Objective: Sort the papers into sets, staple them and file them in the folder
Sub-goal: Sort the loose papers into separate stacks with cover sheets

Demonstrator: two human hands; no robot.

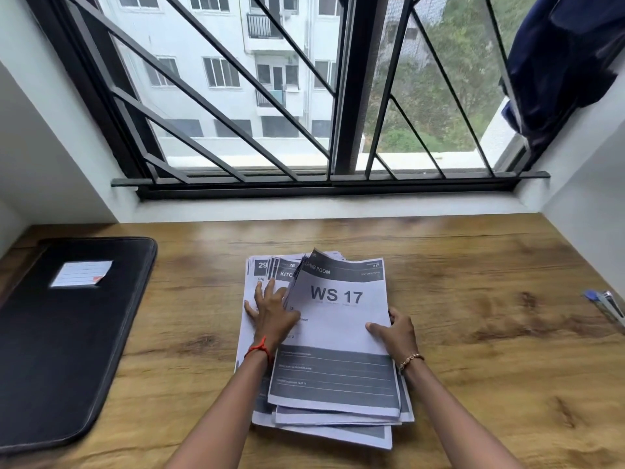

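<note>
Presently: Loose Printed Sheets, Mid-Sort

Item 1, far left: flat black leather-look folder [67, 333] with a white label, closed, on the brown wood-grain desk [473, 265], well apart from the papers.

Item 2, centre: fanned stack of white-and-grey printed papers [338, 384]. Light, limp, probably slick sheet on sheet, apt to slide or crease.
- Left hand [270, 313] presses flat on the lower sheets, fingers spread.
- Right hand [397, 333] pinches the right edge of the raised "WS 17" sheets, thumb on top.
- Best gripped at an edge.

Item 3, far right: blurred blue-and-silver object [605, 304], unidentified.
</note>
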